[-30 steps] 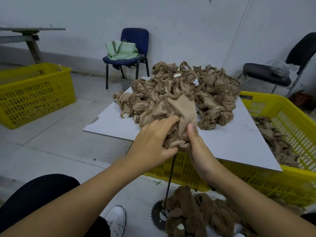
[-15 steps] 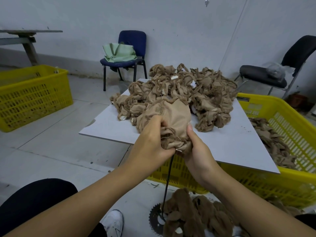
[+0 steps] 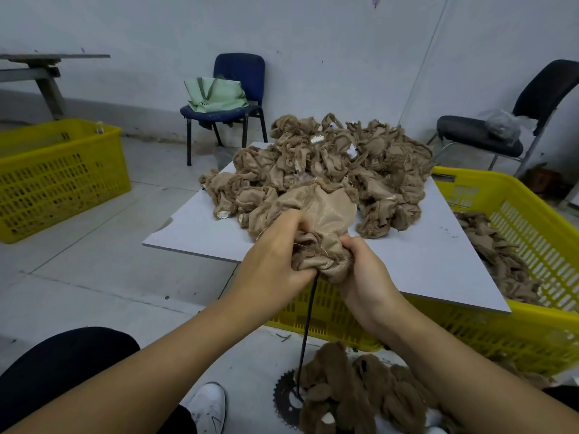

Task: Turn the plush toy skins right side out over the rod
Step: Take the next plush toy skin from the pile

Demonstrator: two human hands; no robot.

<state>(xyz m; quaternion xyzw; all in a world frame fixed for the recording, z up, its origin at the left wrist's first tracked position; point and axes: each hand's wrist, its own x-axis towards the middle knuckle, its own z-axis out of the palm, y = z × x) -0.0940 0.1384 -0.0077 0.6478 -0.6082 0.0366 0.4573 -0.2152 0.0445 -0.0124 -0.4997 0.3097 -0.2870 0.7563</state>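
Tan plush skin (image 3: 316, 214) at frame centre is bunching over the rod (image 3: 308, 321) — left hand (image 3: 275, 258) and right hand (image 3: 360, 270) are clamping its hem, best dragged down evenly.

A yellow crate (image 3: 59, 177) stands on the grey floor (image 3: 94, 264) at the left, with a wooden bench (image 3: 40, 70) behind it against the wall (image 3: 313, 42). A blue chair (image 3: 232, 98) by the wall carries a green bag (image 3: 216, 95). At the right, a black chair (image 3: 501, 126) holds a clear plastic bag (image 3: 501, 123). A white board (image 3: 407, 261) lies across a second yellow crate (image 3: 470, 327). A toothed sprocket (image 3: 283, 393) lies on the floor near a white shoe (image 3: 208, 405).
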